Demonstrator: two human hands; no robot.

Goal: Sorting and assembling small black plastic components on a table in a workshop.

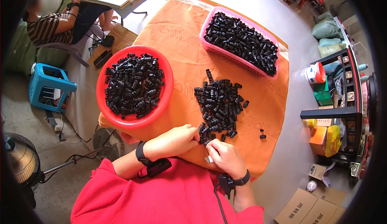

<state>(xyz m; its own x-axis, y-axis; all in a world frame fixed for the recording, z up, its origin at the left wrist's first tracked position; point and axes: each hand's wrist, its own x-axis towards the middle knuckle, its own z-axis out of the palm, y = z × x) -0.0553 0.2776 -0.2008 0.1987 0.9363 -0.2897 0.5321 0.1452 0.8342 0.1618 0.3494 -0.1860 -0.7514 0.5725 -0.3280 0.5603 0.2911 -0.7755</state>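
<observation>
On the orange cloth in front of me lies a loose pile of small black plastic pieces (219, 103), short and roughly cylindrical. My left hand (175, 140) is closed at the pile's near edge, its fingertips mostly hidden. Close beside it, my right hand (226, 156) pinches a small black plastic piece (208, 142) between thumb and fingers. A small white bit (208, 159) shows beneath the right hand. More such pieces fill a round red basin (168, 99) on the left and a pink plastic basket (206, 42) at the far right.
The orange cloth (161, 34) covers the table, and a few stray pieces (263, 135) lie at its right. A fan (20, 159) and blue stool (52, 86) stand left. Another person (56, 26) sits at a far-left table. Shelves (334, 113) and cardboard boxes (308, 208) are on the right.
</observation>
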